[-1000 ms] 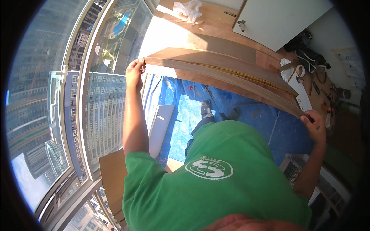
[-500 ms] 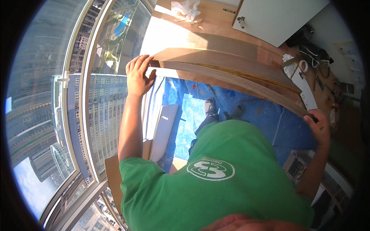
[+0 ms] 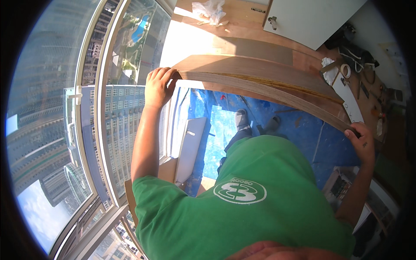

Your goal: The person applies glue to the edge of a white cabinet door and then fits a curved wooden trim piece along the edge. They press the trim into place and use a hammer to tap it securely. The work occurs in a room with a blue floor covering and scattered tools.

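Observation:
A long, narrow brown wood plank (image 3: 269, 93) stretches across in front of me at the near edge of a wooden work surface. My left hand (image 3: 160, 89) is closed over its left end, fingers over the top and thumb on the near side. At the right end, my right hand (image 3: 361, 142) grips the plank between thumb and fingers; some of those fingers are hidden. Directly behind the plank lie wider brown boards (image 3: 255, 68), one on another, with thin yellowish edges showing between them.
Tall windows (image 3: 106, 130) rise close on my left. Blue sheeting (image 3: 299, 130) covers the floor, with a pale panel (image 3: 190, 147) leaning by the window. Farther off are a plastic bag (image 3: 211, 12), a white panel (image 3: 310, 21) with a hinge, a tape roll (image 3: 345, 70) and scattered tools.
The view has shifted slightly, so the scene sits a little differently in the picture. Both hands keep their grip on the plank's ends, and it stays at the near edge.

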Demonstrator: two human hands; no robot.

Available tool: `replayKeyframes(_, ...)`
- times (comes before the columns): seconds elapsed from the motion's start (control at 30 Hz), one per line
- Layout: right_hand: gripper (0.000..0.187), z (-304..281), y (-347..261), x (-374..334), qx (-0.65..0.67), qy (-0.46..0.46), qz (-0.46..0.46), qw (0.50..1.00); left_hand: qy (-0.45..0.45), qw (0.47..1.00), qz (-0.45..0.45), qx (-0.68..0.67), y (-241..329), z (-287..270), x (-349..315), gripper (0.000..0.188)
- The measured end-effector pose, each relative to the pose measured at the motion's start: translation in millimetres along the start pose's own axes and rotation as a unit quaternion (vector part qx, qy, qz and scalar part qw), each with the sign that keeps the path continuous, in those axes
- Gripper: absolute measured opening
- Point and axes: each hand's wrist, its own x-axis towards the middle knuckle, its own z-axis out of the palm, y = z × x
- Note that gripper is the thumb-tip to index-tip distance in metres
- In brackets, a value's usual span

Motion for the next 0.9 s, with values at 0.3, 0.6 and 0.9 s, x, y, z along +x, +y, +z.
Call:
replayKeyframes(0.3,0.031,5,4,3,-0.001,0.002,-0.001,1.000,-0.006,1.000,0.001,-0.023,-3,0,2,0.035)
replayKeyframes(0.6,0.032,8,20,13,0.012,0.000,0.010,1.000,-0.009,1.000,-0.007,-0.028,-1,0,3,0.037)
replayKeyframes(0.9,0.037,11,25,18,0.001,0.000,0.022,1.000,-0.014,1.000,-0.018,-0.003,5,-3,4,0.042)
